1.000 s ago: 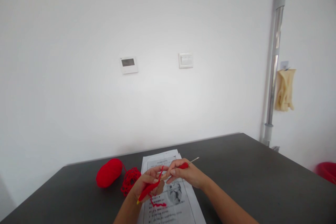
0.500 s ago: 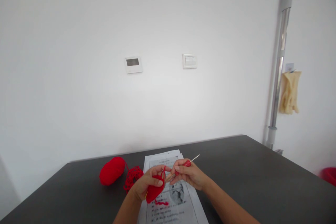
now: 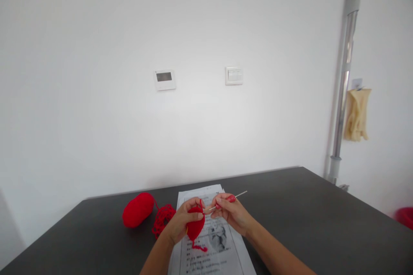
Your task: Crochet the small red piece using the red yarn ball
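Crochet (image 3: 195, 224) hangs over papers (image 3: 227, 245), toward the cut-off near edge of the dark worktop (image 3: 290, 206), pinched by the left hand (image 3: 181, 223); the right hand (image 3: 235, 215) grips a hook (image 3: 230, 199). White wall (image 3: 97, 103) behind; print (image 3: 211, 263) blurred.

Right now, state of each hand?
Left hand: closed, fingers pinching the red crochet piece.
Right hand: closed, holding the red-handled crochet hook.

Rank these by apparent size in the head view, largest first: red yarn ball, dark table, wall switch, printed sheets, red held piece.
1. Dark table
2. Printed sheets
3. Red yarn ball
4. Red held piece and wall switch: too alike to rank, since the left hand covers part of the piece.
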The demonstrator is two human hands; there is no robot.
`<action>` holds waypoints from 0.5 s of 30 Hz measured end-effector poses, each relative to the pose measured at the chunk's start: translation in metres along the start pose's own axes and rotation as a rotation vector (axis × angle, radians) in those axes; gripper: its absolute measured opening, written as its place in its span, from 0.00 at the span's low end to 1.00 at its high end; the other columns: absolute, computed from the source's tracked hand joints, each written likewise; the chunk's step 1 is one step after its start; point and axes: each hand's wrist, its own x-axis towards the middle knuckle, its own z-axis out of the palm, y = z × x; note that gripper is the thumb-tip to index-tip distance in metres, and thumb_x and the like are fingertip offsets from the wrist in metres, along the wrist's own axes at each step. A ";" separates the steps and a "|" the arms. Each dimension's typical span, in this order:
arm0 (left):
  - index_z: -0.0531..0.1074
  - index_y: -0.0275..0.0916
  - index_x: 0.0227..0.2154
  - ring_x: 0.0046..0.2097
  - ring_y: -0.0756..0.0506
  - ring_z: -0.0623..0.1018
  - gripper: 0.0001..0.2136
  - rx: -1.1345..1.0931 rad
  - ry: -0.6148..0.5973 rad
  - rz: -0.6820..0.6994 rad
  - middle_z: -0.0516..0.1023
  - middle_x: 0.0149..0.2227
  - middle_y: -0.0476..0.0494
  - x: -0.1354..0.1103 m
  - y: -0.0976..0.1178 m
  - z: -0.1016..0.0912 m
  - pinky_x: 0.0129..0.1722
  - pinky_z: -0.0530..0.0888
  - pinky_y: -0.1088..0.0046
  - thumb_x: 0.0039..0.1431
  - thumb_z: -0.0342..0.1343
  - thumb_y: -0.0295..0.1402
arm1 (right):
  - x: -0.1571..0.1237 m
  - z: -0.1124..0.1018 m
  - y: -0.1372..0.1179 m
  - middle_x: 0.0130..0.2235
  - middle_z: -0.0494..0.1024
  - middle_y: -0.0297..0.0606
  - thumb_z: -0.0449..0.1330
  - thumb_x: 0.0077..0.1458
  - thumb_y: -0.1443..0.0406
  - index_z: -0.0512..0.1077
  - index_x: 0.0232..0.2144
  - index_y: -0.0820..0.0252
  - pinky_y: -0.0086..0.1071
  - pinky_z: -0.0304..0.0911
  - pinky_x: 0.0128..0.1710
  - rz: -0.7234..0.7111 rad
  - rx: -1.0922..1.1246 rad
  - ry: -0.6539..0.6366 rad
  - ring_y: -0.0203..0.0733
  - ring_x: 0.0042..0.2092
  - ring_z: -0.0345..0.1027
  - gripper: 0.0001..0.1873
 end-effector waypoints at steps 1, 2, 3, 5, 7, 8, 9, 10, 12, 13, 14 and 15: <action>0.73 0.37 0.27 0.19 0.55 0.67 0.12 -0.006 0.014 0.008 0.73 0.20 0.52 0.000 0.000 0.000 0.19 0.58 0.80 0.37 0.69 0.27 | 0.000 0.002 0.001 0.27 0.78 0.40 0.64 0.50 0.55 0.72 0.27 0.65 0.33 0.66 0.34 -0.021 -0.026 0.018 0.40 0.30 0.74 0.17; 0.73 0.37 0.27 0.20 0.54 0.68 0.12 -0.013 0.027 0.015 0.73 0.21 0.51 0.001 -0.001 0.000 0.20 0.59 0.80 0.38 0.69 0.27 | 0.000 0.003 0.002 0.28 0.78 0.41 0.64 0.51 0.54 0.73 0.27 0.65 0.33 0.66 0.35 -0.044 -0.056 0.036 0.39 0.31 0.73 0.17; 0.74 0.37 0.29 0.21 0.54 0.69 0.12 -0.019 0.040 0.023 0.74 0.22 0.51 0.001 -0.001 0.000 0.21 0.60 0.80 0.39 0.69 0.28 | 0.000 0.005 0.003 0.29 0.79 0.41 0.64 0.51 0.55 0.74 0.28 0.64 0.33 0.66 0.36 -0.067 -0.091 0.052 0.39 0.32 0.73 0.16; 0.75 0.38 0.33 0.24 0.52 0.72 0.14 -0.031 0.065 0.034 0.75 0.25 0.49 0.002 -0.001 0.000 0.24 0.64 0.78 0.39 0.68 0.28 | 0.001 0.007 0.004 0.30 0.79 0.40 0.63 0.52 0.55 0.75 0.29 0.63 0.32 0.65 0.37 -0.114 -0.174 0.074 0.38 0.32 0.71 0.15; 0.76 0.38 0.39 0.26 0.50 0.74 0.20 -0.036 0.081 0.039 0.76 0.27 0.47 0.002 -0.001 0.001 0.27 0.66 0.76 0.39 0.68 0.28 | 0.001 0.008 0.005 0.31 0.80 0.39 0.63 0.52 0.56 0.77 0.29 0.62 0.33 0.66 0.36 -0.159 -0.269 0.076 0.38 0.32 0.71 0.14; 0.76 0.37 0.42 0.27 0.49 0.74 0.22 -0.037 0.084 0.041 0.77 0.28 0.46 0.003 -0.001 0.001 0.28 0.67 0.76 0.39 0.68 0.28 | 0.001 0.009 0.005 0.32 0.80 0.39 0.62 0.53 0.56 0.77 0.30 0.61 0.33 0.66 0.37 -0.181 -0.316 0.070 0.39 0.33 0.71 0.13; 0.75 0.37 0.45 0.28 0.49 0.75 0.25 -0.038 0.086 0.043 0.77 0.28 0.46 0.003 -0.001 0.002 0.28 0.67 0.75 0.39 0.69 0.28 | 0.001 0.009 0.005 0.33 0.80 0.39 0.62 0.53 0.56 0.78 0.31 0.60 0.34 0.66 0.39 -0.206 -0.363 0.059 0.40 0.35 0.72 0.13; 0.74 0.37 0.47 0.28 0.48 0.75 0.27 -0.038 0.086 0.045 0.77 0.29 0.45 0.003 -0.001 0.003 0.29 0.67 0.75 0.39 0.69 0.28 | 0.001 0.010 0.005 0.34 0.80 0.40 0.61 0.54 0.56 0.78 0.32 0.59 0.36 0.66 0.41 -0.234 -0.410 0.048 0.41 0.37 0.72 0.12; 0.70 0.38 0.52 0.29 0.48 0.75 0.32 -0.040 0.083 0.049 0.77 0.30 0.45 0.004 -0.002 0.004 0.28 0.68 0.75 0.39 0.69 0.29 | -0.001 0.011 0.004 0.38 0.80 0.40 0.61 0.55 0.57 0.78 0.33 0.57 0.38 0.64 0.47 -0.293 -0.501 0.028 0.44 0.42 0.72 0.11; 0.68 0.39 0.55 0.28 0.48 0.75 0.35 -0.044 0.081 0.050 0.77 0.29 0.46 0.004 -0.002 0.005 0.28 0.68 0.75 0.39 0.69 0.29 | -0.002 0.011 0.003 0.39 0.79 0.40 0.61 0.55 0.58 0.78 0.34 0.56 0.38 0.63 0.49 -0.322 -0.546 0.017 0.44 0.44 0.71 0.10; 0.66 0.40 0.56 0.28 0.48 0.75 0.37 -0.050 0.081 0.050 0.77 0.29 0.46 0.004 -0.002 0.006 0.28 0.68 0.75 0.39 0.69 0.29 | -0.003 0.011 0.003 0.41 0.79 0.40 0.61 0.55 0.59 0.78 0.34 0.55 0.39 0.62 0.50 -0.347 -0.588 0.006 0.44 0.46 0.71 0.09; 0.64 0.41 0.58 0.27 0.49 0.75 0.39 -0.058 0.082 0.050 0.77 0.28 0.47 0.004 -0.002 0.008 0.28 0.68 0.75 0.39 0.69 0.29 | -0.004 0.011 0.002 0.42 0.79 0.40 0.60 0.56 0.60 0.78 0.35 0.55 0.38 0.61 0.51 -0.369 -0.626 -0.007 0.44 0.47 0.70 0.08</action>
